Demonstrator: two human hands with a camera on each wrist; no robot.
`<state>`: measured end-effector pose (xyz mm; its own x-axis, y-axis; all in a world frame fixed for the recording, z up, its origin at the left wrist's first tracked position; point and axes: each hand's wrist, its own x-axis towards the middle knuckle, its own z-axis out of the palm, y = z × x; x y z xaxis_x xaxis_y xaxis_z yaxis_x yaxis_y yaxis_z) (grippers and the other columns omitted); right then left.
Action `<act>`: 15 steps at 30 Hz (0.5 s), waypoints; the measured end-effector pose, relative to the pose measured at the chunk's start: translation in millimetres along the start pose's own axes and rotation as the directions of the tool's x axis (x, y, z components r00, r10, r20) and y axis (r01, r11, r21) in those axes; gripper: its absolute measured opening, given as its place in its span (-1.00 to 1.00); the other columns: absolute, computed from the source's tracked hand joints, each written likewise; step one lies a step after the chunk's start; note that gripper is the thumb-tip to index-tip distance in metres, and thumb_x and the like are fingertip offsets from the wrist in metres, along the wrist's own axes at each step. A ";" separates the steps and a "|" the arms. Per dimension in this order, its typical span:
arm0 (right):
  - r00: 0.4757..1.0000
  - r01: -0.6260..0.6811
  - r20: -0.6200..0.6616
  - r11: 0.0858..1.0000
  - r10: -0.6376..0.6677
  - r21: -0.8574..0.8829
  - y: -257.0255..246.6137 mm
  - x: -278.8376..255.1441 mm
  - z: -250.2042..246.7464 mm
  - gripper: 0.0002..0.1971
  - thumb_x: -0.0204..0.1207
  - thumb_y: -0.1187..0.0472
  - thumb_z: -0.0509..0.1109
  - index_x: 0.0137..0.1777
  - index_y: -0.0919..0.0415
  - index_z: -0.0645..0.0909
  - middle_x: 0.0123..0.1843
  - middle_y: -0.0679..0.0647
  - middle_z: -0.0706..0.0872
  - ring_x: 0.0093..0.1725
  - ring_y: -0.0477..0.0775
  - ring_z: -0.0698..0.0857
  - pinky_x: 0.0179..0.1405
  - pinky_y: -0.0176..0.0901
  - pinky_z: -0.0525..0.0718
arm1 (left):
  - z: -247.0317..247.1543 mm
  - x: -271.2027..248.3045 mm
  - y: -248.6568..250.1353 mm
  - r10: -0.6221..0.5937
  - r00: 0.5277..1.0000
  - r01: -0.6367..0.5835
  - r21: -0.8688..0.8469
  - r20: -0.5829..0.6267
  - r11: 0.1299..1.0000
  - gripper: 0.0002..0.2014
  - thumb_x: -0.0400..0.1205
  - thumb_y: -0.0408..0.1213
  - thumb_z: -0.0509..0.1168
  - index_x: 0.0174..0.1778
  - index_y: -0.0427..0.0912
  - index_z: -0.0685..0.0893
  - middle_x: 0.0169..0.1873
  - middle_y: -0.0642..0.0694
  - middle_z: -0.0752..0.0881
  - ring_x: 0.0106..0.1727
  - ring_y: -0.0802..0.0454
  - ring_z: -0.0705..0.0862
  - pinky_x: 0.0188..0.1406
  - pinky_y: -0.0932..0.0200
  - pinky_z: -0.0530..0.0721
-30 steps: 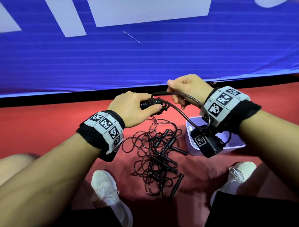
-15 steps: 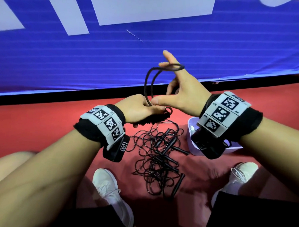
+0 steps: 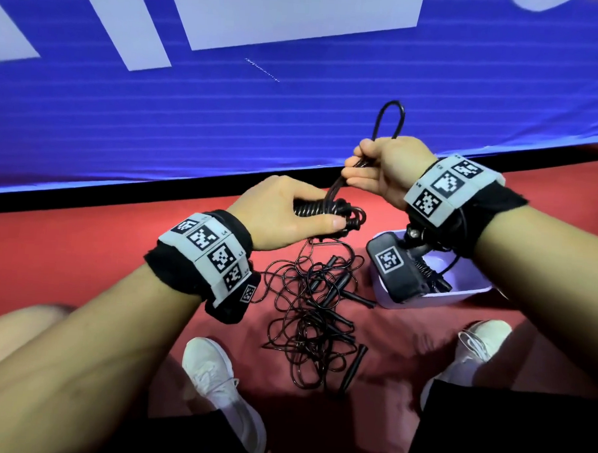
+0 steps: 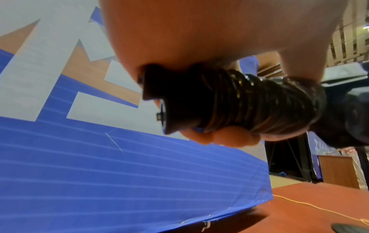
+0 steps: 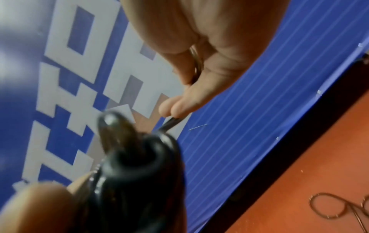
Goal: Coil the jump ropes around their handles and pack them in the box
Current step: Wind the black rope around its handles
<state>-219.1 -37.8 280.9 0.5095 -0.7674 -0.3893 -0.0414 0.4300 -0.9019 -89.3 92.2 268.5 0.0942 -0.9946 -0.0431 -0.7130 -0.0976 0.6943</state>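
Note:
My left hand (image 3: 284, 212) grips a pair of black jump-rope handles (image 3: 314, 208) with rope wound tightly round them; the left wrist view shows the coils (image 4: 249, 102) under my fingers. Just above and to the right, my right hand (image 3: 379, 168) grips the doubled end of the same rope, and its loop (image 3: 389, 119) sticks up out of the fist. In the right wrist view the fingertips (image 5: 173, 108) pinch the rope just above the handle ends (image 5: 127, 141). A tangle of more black ropes and handles (image 3: 314, 312) lies on the red floor below. The white box (image 3: 466, 295) stands to its right.
A blue banner with white shapes (image 3: 296, 89) rises right behind my hands. My two white shoes (image 3: 215, 376) flank the tangle on the red floor (image 3: 67, 250). The right wrist camera (image 3: 395, 268) hangs over the box and hides part of it.
My right hand has closed from spread fingers into a fist round the rope's loop and pulled it taut above the handles. My left hand has kept hold of the coiled handles.

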 end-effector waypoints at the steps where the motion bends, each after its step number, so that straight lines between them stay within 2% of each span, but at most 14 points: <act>1: 1.000 -0.022 -0.017 0.999 0.023 0.033 2.7 2.8 -0.5 -0.74 0.71 0.29 0.11 -0.24 0.25 0.46 -0.34 0.12 0.61 -0.58 -0.10 0.71 -0.59 -0.33 0.66 | -0.2 0.4 0.9 0.006 0.999 -0.007 -0.031 -0.037 0.999 -0.66 0.33 0.36 0.33 -0.13 0.30 0.77 -0.36 0.01 0.75 -0.42 0.16 0.60 -0.24 0.01 0.62; 3: 0.997 -0.056 -0.041 0.994 0.060 0.091 7.8 5.6 0.1 -0.75 0.69 0.36 0.11 -0.24 0.28 0.47 -0.38 0.12 0.61 -0.60 -0.11 0.69 -0.62 -0.33 0.63 | 1.2 1.2 3.1 0.005 0.995 -0.016 -0.114 -0.097 0.993 -0.60 0.32 0.34 0.31 -0.11 0.18 0.78 -0.32 0.00 0.77 -0.40 0.11 0.64 -0.22 -0.05 0.66; 5: 0.996 -0.078 -0.037 0.988 0.084 0.133 13.0 6.0 2.0 -0.77 0.66 0.42 0.11 -0.21 0.31 0.50 -0.41 0.11 0.64 -0.61 -0.11 0.67 -0.63 -0.34 0.62 | 2.7 3.3 3.2 -0.027 0.984 -0.013 -0.215 -0.178 0.976 -0.61 0.32 0.30 0.34 -0.11 0.12 0.73 -0.38 0.04 0.76 -0.42 0.09 0.66 -0.30 -0.03 0.68; 7: 0.995 -0.095 0.011 0.986 0.095 0.136 20.5 5.8 4.7 -0.77 0.65 0.47 0.07 -0.12 0.27 0.51 -0.34 0.11 0.69 -0.58 -0.11 0.70 -0.59 -0.34 0.65 | 2.6 6.3 1.5 -0.081 0.965 0.003 -0.298 -0.250 0.954 -0.63 0.39 0.20 0.41 0.03 0.14 0.65 -0.45 0.10 0.71 -0.46 0.13 0.65 -0.44 0.25 0.61; 9: 0.995 -0.096 0.052 0.988 0.090 0.119 27.3 3.4 7.5 -0.74 0.66 0.48 0.05 -0.13 0.22 0.50 -0.42 0.06 0.74 -0.54 -0.12 0.72 -0.56 -0.36 0.66 | 1.3 8.5 0.1 -0.111 0.956 0.012 -0.340 -0.273 0.940 -0.65 0.57 0.01 0.42 0.26 0.11 0.59 -0.33 0.10 0.71 -0.48 0.22 0.63 -0.52 0.44 0.48; 10: 0.995 -0.089 0.065 0.990 0.082 0.105 29.7 2.0 8.3 -0.75 0.66 0.46 0.07 -0.15 0.21 0.50 -0.45 0.03 0.74 -0.52 -0.13 0.73 -0.54 -0.37 0.66 | 0.2 8.6 0.7 -0.112 0.956 0.009 -0.352 -0.272 0.936 -0.66 0.63 -0.06 0.37 0.32 0.05 0.59 -0.28 0.08 0.70 -0.48 0.25 0.62 -0.53 0.47 0.46; 12: 0.995 -0.068 0.075 0.994 0.062 0.084 33.2 0.0 8.8 -0.80 0.66 0.41 0.13 -0.15 0.24 0.52 -0.40 0.05 0.75 -0.48 -0.14 0.74 -0.50 -0.37 0.68 | -1.6 7.6 3.0 -0.096 0.961 -0.009 -0.378 -0.258 0.926 -0.75 0.71 -0.15 0.28 0.30 -0.02 0.63 -0.29 0.03 0.68 -0.46 0.16 0.62 -0.55 0.44 0.46; 15: 0.997 -0.022 0.077 0.999 0.020 0.035 36.6 -1.4 7.6 -0.87 0.65 0.30 0.24 -0.14 0.22 0.54 -0.47 0.03 0.75 -0.49 -0.15 0.73 -0.44 -0.36 0.71 | -4.6 8.2 5.0 -0.121 0.956 0.000 -0.410 -0.268 0.912 -0.85 0.75 -0.13 0.19 0.12 0.05 0.66 -0.36 0.02 0.65 -0.45 -0.01 0.64 -0.56 0.36 0.49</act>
<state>-214.7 -17.4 249.9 0.5729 -0.7201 -0.3914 -0.0223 0.4636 -0.8858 -88.8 83.7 274.9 0.3623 -0.9296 0.0673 -0.3654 -0.0753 0.9278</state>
